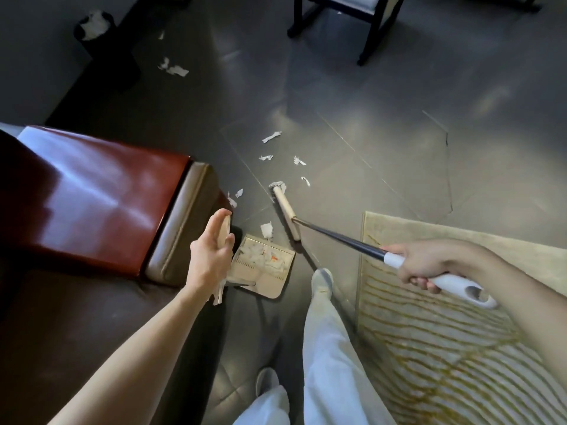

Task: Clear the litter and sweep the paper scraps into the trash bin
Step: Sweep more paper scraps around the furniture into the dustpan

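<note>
A dark tiled floor [368, 102] carries everything in view. A red-brown leather sofa [92, 194] is set along its left edge, and a patterned beige rug [445, 348] is laid toward its near right corner. A dark-framed chair [371, 26] is placed at the far edge.

The broom [284, 211] is held by its white handle end in the right grip [420, 265], whose fingers are clamped round the handle. The broom head is rested on the floor just off the rug's far left corner, with one scrap caught at its far end.

The dustpan [267, 265] is stood on the floor beside the sofa's near corner, just left of the broom head. Its upright handle is enclosed by the left grip [211, 256], fingers curled round it. Torn paper is contained in the pan.

The trash bin [95, 26] is located at the far left edge, against the wall, with white paper inside.

Paper scraps [271, 137] are scattered beyond the broom head; others are found near the bin.
</note>
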Demonstrator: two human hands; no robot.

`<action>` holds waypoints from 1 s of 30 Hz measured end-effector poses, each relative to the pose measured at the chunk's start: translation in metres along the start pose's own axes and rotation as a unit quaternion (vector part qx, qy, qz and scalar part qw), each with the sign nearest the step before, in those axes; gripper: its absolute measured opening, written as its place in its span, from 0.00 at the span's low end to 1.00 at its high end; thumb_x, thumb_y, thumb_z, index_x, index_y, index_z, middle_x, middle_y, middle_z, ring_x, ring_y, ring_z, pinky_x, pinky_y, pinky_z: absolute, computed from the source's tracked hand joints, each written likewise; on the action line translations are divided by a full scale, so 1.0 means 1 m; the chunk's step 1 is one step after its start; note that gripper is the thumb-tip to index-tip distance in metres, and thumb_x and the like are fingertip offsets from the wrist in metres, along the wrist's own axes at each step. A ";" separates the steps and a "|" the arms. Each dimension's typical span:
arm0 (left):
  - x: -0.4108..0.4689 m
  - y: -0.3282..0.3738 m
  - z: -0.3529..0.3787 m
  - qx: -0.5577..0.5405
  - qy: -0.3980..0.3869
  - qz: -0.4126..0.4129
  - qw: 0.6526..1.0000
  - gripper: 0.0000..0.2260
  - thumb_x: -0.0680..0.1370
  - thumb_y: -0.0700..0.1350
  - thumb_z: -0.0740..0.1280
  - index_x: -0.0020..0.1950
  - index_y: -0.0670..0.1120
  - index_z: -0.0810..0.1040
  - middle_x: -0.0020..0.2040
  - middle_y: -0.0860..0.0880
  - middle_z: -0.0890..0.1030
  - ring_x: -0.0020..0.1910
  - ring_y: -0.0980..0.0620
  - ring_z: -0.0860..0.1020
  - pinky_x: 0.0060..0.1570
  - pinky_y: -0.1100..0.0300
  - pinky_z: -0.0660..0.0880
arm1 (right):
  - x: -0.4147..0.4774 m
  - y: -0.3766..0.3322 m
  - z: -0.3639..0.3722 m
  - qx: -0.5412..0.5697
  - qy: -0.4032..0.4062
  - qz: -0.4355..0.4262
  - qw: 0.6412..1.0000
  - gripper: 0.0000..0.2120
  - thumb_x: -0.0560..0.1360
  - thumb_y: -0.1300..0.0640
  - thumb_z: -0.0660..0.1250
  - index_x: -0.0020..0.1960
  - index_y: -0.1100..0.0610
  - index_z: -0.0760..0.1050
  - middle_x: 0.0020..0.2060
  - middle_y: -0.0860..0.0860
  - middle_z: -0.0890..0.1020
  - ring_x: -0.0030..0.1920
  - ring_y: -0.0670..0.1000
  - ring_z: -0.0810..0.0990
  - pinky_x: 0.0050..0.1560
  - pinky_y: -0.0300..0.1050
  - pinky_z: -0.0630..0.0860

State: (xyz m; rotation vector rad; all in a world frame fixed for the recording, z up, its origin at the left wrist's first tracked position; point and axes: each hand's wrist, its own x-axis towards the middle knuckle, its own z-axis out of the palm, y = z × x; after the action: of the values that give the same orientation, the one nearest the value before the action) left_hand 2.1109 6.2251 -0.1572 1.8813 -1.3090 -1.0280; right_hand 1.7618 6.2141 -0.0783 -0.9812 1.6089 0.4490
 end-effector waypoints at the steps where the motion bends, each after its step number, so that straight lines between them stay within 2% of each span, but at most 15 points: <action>1: 0.014 0.006 0.006 -0.005 0.005 0.002 1.000 0.21 0.80 0.43 0.63 0.60 0.71 0.69 0.53 0.42 0.80 0.46 0.42 0.79 0.35 0.53 0.80 | 0.010 -0.006 -0.019 0.009 0.006 -0.003 1.000 0.38 0.74 0.70 0.57 0.77 0.42 0.52 0.20 0.50 0.69 0.19 0.46 0.65 0.21 0.35 0.66; 3: 0.043 0.021 0.018 -0.016 0.016 0.004 1.000 0.22 0.80 0.42 0.63 0.58 0.72 0.69 0.51 0.45 0.80 0.39 0.48 0.79 0.27 0.61 0.76 | 0.036 -0.023 -0.059 0.004 0.018 -0.017 1.000 0.37 0.74 0.70 0.57 0.77 0.45 0.52 0.21 0.52 0.68 0.18 0.46 0.64 0.20 0.35 0.65; 6: 0.086 0.049 0.037 -0.023 0.040 -0.004 0.999 0.23 0.80 0.41 0.63 0.54 0.74 0.69 0.47 0.50 0.79 0.35 0.49 0.78 0.23 0.63 0.74 | 0.076 -0.057 -0.123 -0.019 0.041 -0.027 0.999 0.32 0.74 0.72 0.56 0.75 0.52 0.60 0.22 0.52 0.68 0.17 0.46 0.64 0.19 0.33 0.64; 8: 0.112 0.068 0.047 -0.022 0.052 -0.009 0.998 0.22 0.81 0.41 0.62 0.56 0.73 0.69 0.48 0.54 0.78 0.34 0.52 0.79 0.24 0.65 0.73 | 0.098 -0.082 -0.163 -0.041 0.054 -0.026 0.997 0.24 0.74 0.71 0.56 0.68 0.59 0.69 0.21 0.52 0.69 0.17 0.47 0.64 0.20 0.33 0.65; 11: 0.146 0.088 0.053 -0.016 0.072 -0.015 0.997 0.18 0.81 0.42 0.63 0.61 0.66 0.70 0.49 0.58 0.79 0.35 0.56 0.79 0.25 0.66 0.74 | 0.132 -0.119 -0.216 -0.063 0.078 -0.023 0.995 0.17 0.73 0.71 0.57 0.60 0.64 0.73 0.24 0.54 0.70 0.18 0.48 0.65 0.22 0.34 0.65; 15: 0.166 0.100 0.050 -0.006 0.095 -0.035 0.995 0.19 0.81 0.42 0.64 0.66 0.64 0.70 0.47 0.64 0.78 0.35 0.56 0.79 0.30 0.61 0.78 | 0.177 -0.157 -0.258 -0.094 0.116 -0.031 0.988 0.13 0.72 0.68 0.54 0.50 0.64 0.75 0.28 0.56 0.71 0.22 0.50 0.66 0.29 0.38 0.63; 18: 0.161 0.100 0.046 -0.010 0.114 -0.056 0.992 0.21 0.79 0.40 0.65 0.60 0.67 0.72 0.46 0.60 0.79 0.33 0.52 0.78 0.38 0.49 0.79 | 0.205 -0.174 -0.265 -0.129 0.114 -0.044 0.984 0.18 0.71 0.69 0.52 0.56 0.66 0.75 0.34 0.58 0.72 0.28 0.52 0.67 0.33 0.42 0.61; 22: 0.142 0.097 0.041 -0.013 0.112 -0.075 0.991 0.26 0.79 0.38 0.66 0.55 0.73 0.71 0.43 0.52 0.81 0.34 0.45 0.78 0.38 0.48 0.78 | 0.218 -0.190 -0.257 -0.183 0.063 -0.055 0.979 0.22 0.70 0.69 0.53 0.60 0.68 0.75 0.35 0.61 0.74 0.35 0.57 0.71 0.38 0.46 0.66; 26: 0.120 0.081 0.033 -0.009 0.111 -0.089 0.990 0.29 0.79 0.37 0.66 0.51 0.78 0.71 0.36 0.46 0.79 0.31 0.47 0.77 0.31 0.57 0.75 | 0.204 -0.188 -0.229 -0.224 0.005 -0.058 0.973 0.23 0.72 0.69 0.53 0.66 0.68 0.71 0.28 0.57 0.71 0.26 0.53 0.68 0.30 0.43 0.66; 30: 0.099 0.063 0.022 -0.023 0.127 -0.090 0.988 0.28 0.78 0.37 0.66 0.52 0.75 0.72 0.37 0.49 0.78 0.28 0.53 0.75 0.25 0.66 0.71 | 0.179 -0.169 -0.186 -0.233 -0.019 -0.048 0.971 0.25 0.72 0.69 0.54 0.69 0.61 0.66 0.27 0.55 0.72 0.24 0.51 0.69 0.29 0.42 0.68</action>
State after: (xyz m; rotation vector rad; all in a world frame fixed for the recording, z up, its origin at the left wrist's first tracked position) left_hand 2.0832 6.1105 -0.1403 2.0480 -0.9763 -0.8631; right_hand 1.7784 5.9158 -0.1570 -1.3852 1.4400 0.7956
